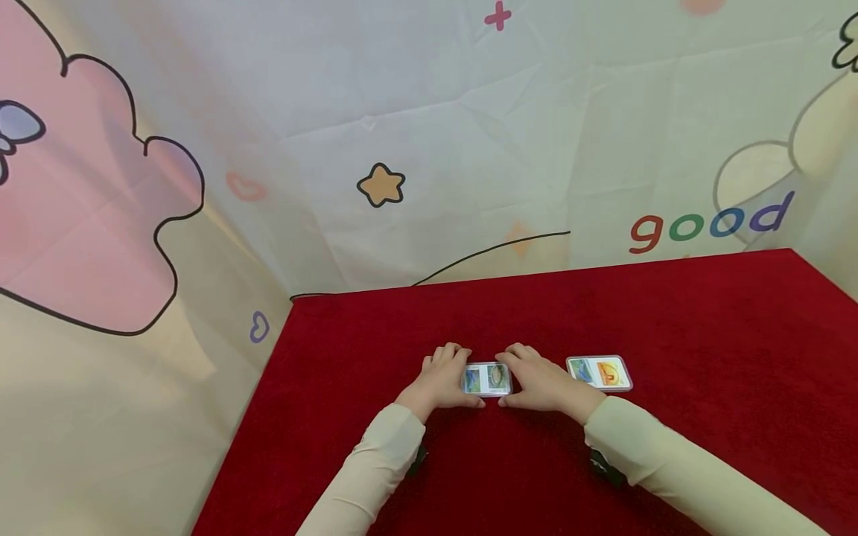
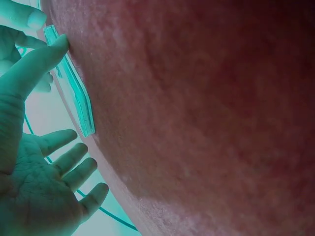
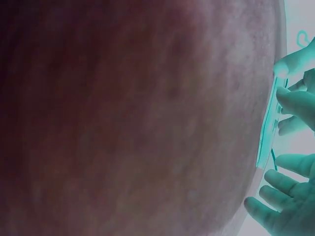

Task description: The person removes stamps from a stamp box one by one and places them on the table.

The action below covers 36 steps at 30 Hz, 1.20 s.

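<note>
A small stack of picture cards (image 1: 487, 378) lies on the red cloth (image 1: 670, 313) in the head view. My left hand (image 1: 444, 381) and right hand (image 1: 541, 384) flank it, one at each short end. Each hand has its fingers on the far edge and its thumb at the near edge. In the left wrist view the left thumb (image 2: 47, 54) presses the edge of the card stack (image 2: 74, 93), and the fingers (image 2: 69, 164) are spread beside its other corner. In the right wrist view the card stack (image 3: 266, 129) shows edge-on, with fingers (image 3: 295, 101) against it.
A second stack of picture cards (image 1: 599, 372) lies just right of my right hand. The red cloth ends at a left edge (image 1: 268, 387) and a far edge (image 1: 536, 274). A printed fabric backdrop (image 1: 375, 149) hangs behind and to the left.
</note>
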Motion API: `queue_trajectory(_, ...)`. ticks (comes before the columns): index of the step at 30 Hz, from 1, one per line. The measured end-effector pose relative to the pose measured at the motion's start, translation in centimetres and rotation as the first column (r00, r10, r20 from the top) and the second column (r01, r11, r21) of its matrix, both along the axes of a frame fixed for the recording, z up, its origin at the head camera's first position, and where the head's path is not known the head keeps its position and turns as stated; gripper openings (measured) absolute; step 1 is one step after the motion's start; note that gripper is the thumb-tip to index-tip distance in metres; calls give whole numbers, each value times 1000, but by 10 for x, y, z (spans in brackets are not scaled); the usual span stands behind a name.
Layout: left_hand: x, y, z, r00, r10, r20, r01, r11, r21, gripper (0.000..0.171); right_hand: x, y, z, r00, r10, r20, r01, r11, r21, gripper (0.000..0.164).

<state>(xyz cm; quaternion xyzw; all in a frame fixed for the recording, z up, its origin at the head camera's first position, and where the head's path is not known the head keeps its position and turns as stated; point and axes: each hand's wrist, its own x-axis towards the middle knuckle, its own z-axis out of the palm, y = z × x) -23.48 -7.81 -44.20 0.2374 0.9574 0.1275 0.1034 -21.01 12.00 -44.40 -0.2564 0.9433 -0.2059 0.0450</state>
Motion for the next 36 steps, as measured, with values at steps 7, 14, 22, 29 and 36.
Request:
queue_trajectory(7, -2, -6, -2, 998, 2, 59, -4, 999, 36, 78, -3, -6, -4, 1000, 5, 17, -5, 1000, 2, 70)
queue_trajectory(14, -1, -6, -4, 998, -5, 59, 2, 999, 39, 68, -4, -5, -6, 999, 35, -11, -35, 999, 19, 66)
queue_trajectory(22, -5, -6, -4, 999, -39, 27, 38, 999, 29, 61, -10, -3, -6, 998, 67, -6, -67, 998, 23, 60)
queue_trajectory(29, -8, -7, -3, 997, -81, -3, 81, 996, 29, 59, -15, -3, -4, 997, 72, -22, -71, 995, 65, 55)
queue_trajectory(36, -12, -5, 0, 995, -96, -20, 96, 995, 19, 55, -19, -4, 0, 996, 78, -37, -76, 995, 67, 49)
